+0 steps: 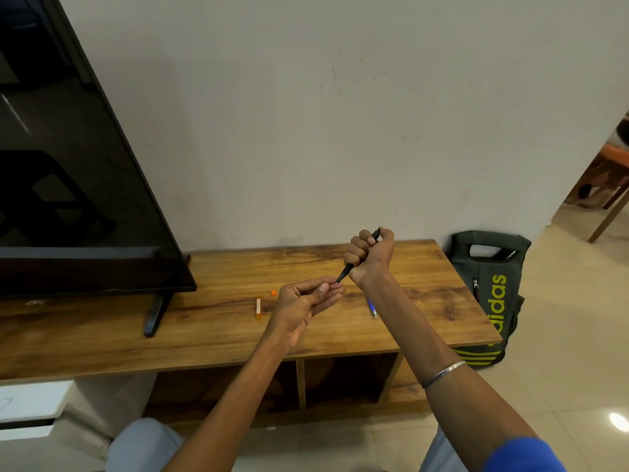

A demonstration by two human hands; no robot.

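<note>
Black pen sits fisted in the right hand, tip angled down to the left hand, whose thumb meets its fingers, likely steadying the tip; anything pinched is too small to see. Below, an orange tube, orange cap and blue pen lie on the wooden cabinet.

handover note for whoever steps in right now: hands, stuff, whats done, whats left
Right hand: fist around the black pen, tip pointing down at the left fingertips.
Left hand: thumb pressed to its fingertips just under that tip; anything pinched is too small to see.
On the wooden table: small orange tube, orange cap lying apart from it, blue pen.
Done: tube looks uncapped.
Left: probably finish at the pen tip, then recap the tube.
</note>
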